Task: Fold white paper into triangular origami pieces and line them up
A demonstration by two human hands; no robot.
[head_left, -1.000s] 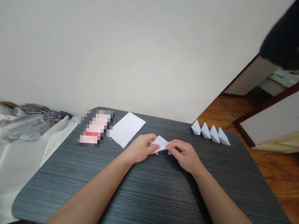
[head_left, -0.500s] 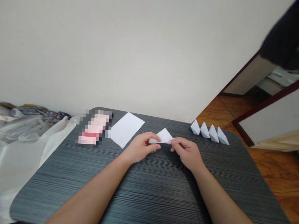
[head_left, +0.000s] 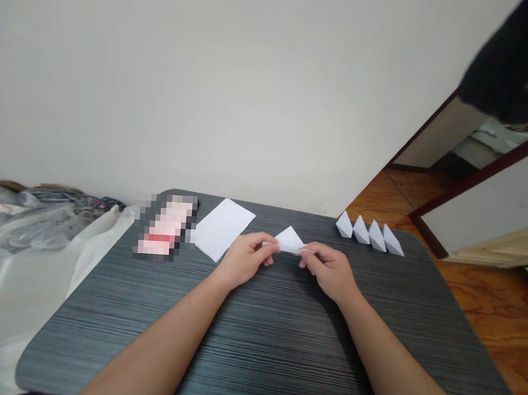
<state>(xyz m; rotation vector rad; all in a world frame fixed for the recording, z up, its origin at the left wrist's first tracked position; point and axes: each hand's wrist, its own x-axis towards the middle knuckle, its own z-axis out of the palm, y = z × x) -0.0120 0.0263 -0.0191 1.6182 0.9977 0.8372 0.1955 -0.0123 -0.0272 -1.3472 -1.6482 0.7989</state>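
Note:
A piece of folded white paper [head_left: 290, 238] is held between my two hands over the middle of the dark table [head_left: 255, 340]. Its pointed top faces away from me, and a narrow folded strip runs along the near edge. My left hand [head_left: 248, 257] pinches the left end of that strip between thumb and fingers. At the right end, my right hand [head_left: 328, 268] pinches the paper with thumb and forefinger. Parts of both ends are hidden behind the fingertips.
White paper sheets [head_left: 225, 228] lie left of my hands, beside a pixelated pink item [head_left: 168, 224]. Several folded white paper shapes [head_left: 369, 234] stand in a row at the back right. A wall [head_left: 252, 101] rises behind the table; plastic-covered things [head_left: 43, 226] are at the left.
My left thumb has moved up onto the paper's near edge, closing the pinch at the left end. The right hand stays almost still.

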